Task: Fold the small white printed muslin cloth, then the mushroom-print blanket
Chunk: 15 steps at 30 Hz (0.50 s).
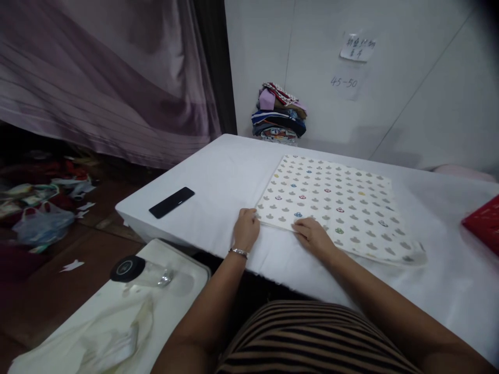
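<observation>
A folded white cloth [327,202] printed with grey and a few coloured motifs lies flat on the white-covered table [218,171]. At its near left corner my left hand [247,228] is closed, pinching the edge; a bracelet [239,253] circles that wrist. My right hand [314,238] holds the near edge a little further right, its thumb below and its fingers on top of the fabric. The cloth's near right corner looks slightly rumpled and lies free of both hands.
A black phone [172,202] lies on the table's left side. Folded clothes [279,115] are stacked beyond the far edge, by the wall. A red object [483,223] sits at right. A lower white stand [171,304] at left bears a black-lidded clear bottle [142,271].
</observation>
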Tool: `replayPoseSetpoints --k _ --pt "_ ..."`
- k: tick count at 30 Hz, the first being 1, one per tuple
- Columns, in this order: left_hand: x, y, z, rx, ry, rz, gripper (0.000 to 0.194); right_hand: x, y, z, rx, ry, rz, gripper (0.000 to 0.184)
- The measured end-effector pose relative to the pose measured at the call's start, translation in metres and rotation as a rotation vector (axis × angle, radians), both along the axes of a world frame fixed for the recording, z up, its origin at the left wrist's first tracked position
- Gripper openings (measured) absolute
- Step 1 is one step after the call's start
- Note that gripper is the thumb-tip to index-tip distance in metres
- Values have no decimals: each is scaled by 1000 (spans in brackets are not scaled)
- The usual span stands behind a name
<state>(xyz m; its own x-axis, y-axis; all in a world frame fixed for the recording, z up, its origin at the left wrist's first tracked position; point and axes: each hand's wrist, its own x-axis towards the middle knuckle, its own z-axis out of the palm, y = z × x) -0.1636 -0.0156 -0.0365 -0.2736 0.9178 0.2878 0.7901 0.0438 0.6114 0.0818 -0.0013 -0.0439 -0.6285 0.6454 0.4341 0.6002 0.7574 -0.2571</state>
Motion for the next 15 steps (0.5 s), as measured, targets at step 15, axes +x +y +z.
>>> replayPoseSetpoints --k 15 --pt "24 -2 2 75 457 -485 25 1 2 1 -134 49 -108 27"
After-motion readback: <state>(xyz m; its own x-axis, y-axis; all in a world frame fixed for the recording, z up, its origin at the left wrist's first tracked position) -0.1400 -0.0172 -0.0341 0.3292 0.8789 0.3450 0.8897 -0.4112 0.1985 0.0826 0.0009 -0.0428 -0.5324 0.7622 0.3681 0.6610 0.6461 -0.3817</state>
